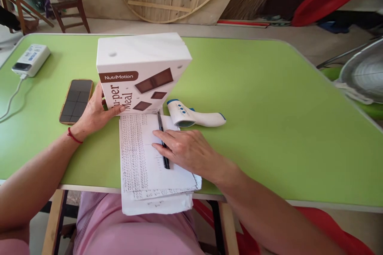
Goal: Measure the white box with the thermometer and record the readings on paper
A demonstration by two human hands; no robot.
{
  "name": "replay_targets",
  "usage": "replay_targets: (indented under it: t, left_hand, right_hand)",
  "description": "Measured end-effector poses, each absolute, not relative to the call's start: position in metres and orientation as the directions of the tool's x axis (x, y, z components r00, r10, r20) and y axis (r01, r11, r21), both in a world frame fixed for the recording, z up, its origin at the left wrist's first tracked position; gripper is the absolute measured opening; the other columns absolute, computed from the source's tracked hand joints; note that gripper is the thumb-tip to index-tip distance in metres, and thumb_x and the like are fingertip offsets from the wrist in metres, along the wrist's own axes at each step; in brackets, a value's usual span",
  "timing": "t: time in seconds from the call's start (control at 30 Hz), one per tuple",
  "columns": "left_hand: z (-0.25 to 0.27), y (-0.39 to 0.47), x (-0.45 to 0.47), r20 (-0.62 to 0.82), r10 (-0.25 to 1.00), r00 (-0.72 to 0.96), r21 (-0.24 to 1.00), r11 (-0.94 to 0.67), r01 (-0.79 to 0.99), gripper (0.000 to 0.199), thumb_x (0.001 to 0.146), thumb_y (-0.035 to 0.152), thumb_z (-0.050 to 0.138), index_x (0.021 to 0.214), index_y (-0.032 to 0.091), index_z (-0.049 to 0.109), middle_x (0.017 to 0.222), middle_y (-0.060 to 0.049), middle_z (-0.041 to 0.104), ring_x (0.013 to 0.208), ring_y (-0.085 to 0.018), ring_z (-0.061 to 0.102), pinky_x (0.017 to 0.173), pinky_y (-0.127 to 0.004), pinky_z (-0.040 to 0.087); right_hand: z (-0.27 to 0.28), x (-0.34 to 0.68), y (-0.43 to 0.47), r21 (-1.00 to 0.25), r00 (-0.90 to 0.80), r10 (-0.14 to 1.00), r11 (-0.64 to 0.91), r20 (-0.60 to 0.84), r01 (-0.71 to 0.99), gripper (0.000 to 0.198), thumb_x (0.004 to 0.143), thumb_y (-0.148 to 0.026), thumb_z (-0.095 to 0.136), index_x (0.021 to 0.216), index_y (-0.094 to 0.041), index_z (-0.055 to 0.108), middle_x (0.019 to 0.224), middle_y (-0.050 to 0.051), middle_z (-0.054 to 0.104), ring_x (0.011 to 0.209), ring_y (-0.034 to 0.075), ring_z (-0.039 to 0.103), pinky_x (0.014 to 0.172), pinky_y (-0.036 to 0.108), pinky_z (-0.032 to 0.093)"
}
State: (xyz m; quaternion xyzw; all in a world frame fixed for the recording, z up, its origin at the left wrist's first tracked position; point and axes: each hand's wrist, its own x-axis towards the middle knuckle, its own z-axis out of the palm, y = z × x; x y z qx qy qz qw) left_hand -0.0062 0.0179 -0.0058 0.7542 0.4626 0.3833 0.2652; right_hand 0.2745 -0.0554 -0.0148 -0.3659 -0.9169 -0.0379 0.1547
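A white NutriMotion box [146, 75] stands upright on the green table, its side with pictures of brown bars facing me. My left hand [97, 107] grips the box's lower left edge, thumb across the front and other fingers partly hidden behind. In front of the box lies a stack of handwritten papers [134, 151]. A black pen [166, 161] rests on the top sheet. My right hand [187, 147] lies over the pen and papers, two fingers stretched across the pen. Just beyond it, a white and blue infrared thermometer [206, 118] lies on its side, touching the papers.
Left of the box lies a phone [76, 101] in a yellowish case. A white power bank [31, 60] with a cable [13, 101] sits at the table's far left. The green table [269, 127] has a pale edge. A wooden chair [67, 2] stands beyond it.
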Motion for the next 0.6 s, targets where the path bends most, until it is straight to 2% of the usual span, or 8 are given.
replay_targets:
  t: [0.3, 0.6]
  left_hand:
    - [-0.0032, 0.0189, -0.009, 0.34, 0.865, 0.368, 0.62, -0.501, 0.604, 0.052, 0.09, 0.056, 0.062, 0.128, 0.023, 0.052, 0.147, -0.013, 0.053, 0.136, -0.032, 0.051, 0.116, -0.052, 0.043]
    - [-0.0052, 0.0196, -0.0098, 0.362, 0.85, 0.383, 0.599, -0.527, 0.603, 0.049, 0.091, 0.054, 0.062, 0.128, 0.022, 0.052, 0.145, -0.014, 0.053, 0.136, -0.031, 0.051, 0.115, -0.051, 0.043]
  right_hand:
    - [-0.0136, 0.2736, -0.0547, -0.044, -0.694, 0.652, 0.738, 0.306, 0.674, 0.022, 0.102, -0.024, 0.051, 0.093, -0.014, 0.068, 0.065, 0.002, 0.066, 0.054, 0.014, 0.058, 0.051, 0.03, 0.026]
    - [-0.0159, 0.2757, -0.0544, -0.039, -0.695, 0.641, 0.744, 0.326, 0.667, 0.019, 0.101, -0.024, 0.054, 0.096, -0.014, 0.07, 0.07, 0.003, 0.071, 0.056, 0.015, 0.061, 0.051, 0.031, 0.028]
